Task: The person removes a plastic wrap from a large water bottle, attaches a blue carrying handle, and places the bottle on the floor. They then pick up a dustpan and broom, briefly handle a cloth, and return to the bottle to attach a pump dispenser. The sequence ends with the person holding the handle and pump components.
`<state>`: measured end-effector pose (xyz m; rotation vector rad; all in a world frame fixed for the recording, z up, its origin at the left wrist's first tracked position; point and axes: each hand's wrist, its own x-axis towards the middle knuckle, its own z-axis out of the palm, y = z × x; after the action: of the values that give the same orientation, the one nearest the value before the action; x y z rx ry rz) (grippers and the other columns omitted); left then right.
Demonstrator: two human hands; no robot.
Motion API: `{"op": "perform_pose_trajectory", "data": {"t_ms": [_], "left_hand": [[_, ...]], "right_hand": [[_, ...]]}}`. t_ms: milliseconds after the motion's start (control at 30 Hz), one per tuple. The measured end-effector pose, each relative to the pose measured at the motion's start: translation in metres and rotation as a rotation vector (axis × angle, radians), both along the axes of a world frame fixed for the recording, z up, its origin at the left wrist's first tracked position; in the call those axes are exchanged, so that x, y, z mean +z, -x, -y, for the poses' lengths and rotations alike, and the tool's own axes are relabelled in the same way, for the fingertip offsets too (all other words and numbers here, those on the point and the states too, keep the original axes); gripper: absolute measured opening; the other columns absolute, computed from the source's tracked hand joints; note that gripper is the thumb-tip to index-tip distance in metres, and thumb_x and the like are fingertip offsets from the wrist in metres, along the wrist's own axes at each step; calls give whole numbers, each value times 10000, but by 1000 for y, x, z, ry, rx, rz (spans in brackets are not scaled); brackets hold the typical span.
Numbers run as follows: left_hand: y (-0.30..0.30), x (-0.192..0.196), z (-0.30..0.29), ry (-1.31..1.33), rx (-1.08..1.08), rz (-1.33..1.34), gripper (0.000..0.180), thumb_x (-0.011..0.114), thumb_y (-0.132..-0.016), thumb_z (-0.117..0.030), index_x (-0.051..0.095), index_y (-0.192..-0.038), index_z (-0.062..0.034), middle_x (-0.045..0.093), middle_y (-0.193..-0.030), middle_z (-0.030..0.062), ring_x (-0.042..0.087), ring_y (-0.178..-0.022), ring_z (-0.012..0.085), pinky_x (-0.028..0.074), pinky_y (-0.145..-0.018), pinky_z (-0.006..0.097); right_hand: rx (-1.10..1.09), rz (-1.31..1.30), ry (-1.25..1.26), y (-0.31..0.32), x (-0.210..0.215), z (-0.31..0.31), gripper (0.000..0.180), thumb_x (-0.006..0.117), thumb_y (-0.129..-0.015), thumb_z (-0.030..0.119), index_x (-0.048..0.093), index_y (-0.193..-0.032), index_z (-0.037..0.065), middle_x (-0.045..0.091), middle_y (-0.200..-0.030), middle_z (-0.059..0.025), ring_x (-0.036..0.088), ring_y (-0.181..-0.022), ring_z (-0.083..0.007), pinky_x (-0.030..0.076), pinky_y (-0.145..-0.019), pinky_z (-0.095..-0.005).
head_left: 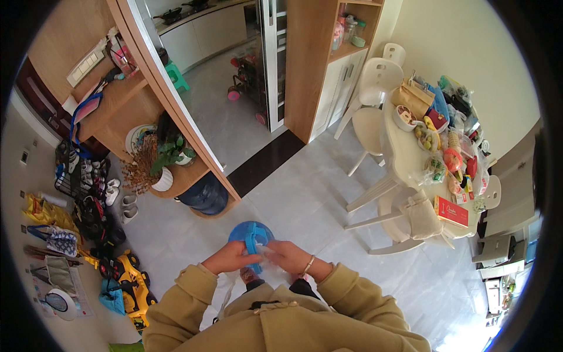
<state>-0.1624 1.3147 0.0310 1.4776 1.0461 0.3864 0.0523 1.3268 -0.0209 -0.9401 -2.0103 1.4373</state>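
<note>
In front of my body is a round blue container [239, 230] with a bright blue loop handle [252, 237] across it. My left hand [233, 257] is closed at the handle's left side, its thumb lying over the blue strip. On the other side my right hand [285, 256], with a bracelet at the wrist, has its fingers curled in. Whitish translucent plastic [272, 272] hangs by the right fingers, which seem to pinch it. The hands hide much of the container's near side, so its exact kind is unclear.
A cream table [404, 167] loaded with food and bags stands at right, white chairs [368, 126] around it. At left are a shelf with plants [165, 179], a large blue water bottle [206, 196], shoes and a yellow toy vehicle [136, 287]. A sliding door [273, 64] stands ahead.
</note>
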Motion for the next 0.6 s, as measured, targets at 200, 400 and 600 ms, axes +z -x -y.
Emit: {"op": "perform_pose_trajectory", "data": {"t_ms": [200, 400, 600], "left_hand": [[11, 3, 15, -161, -224, -431, 414, 682, -800, -236, 555, -1132, -24, 628, -1008, 180, 608, -928, 307, 477, -801, 365], [19, 11, 34, -360, -292, -647, 389, 653, -750, -161, 562, -1113, -58, 590, -1054, 152, 588, -949, 319, 461, -828, 417], [9, 37, 32, -981, -392, -880, 253, 621, -710, -118, 640, -962, -115, 581, -980, 70, 553, -936, 205, 364, -941, 449]], "right_hand": [[-94, -94, 614, 0, 7, 16, 346, 603, -853, 257, 563, -1152, 87, 618, -969, -184, 591, -817, -314, 466, -715, -355], [-101, -4, -6, 9, 16, 33, 393, 616, -856, 227, 549, -1236, 152, 666, -926, -99, 618, -719, -204, 492, -645, -337], [-90, 138, -183, 30, 13, 33, 324, 635, -817, 323, 636, -1079, 130, 642, -769, -179, 607, -697, -380, 498, -634, -423]]}}
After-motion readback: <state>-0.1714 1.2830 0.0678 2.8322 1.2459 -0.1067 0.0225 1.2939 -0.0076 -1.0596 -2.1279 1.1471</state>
